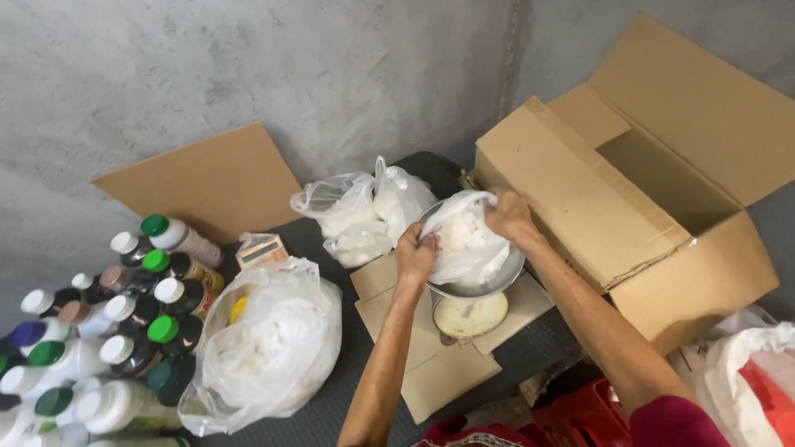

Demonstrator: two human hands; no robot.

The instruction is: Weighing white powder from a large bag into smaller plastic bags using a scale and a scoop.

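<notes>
Both my hands grip a thin plastic bag of white powder [465, 240] that rests in the metal pan [503, 280] of a small weighing scale [469, 316] with a round yellowish dial. My left hand [414, 255] pinches the bag's left edge. Gripping its top right corner is my right hand [508, 217]. The scale stands on flattened cardboard pieces [439, 364] on a dark table [538, 348].
A large open cardboard box [638, 199] stands right of the scale. Two tied bags of white powder [364, 211] lie behind it, and a big plastic bag [269, 348] sits at front left. Several capped bottles [108, 331] crowd the left. A cardboard sheet [207, 178] leans on the concrete wall.
</notes>
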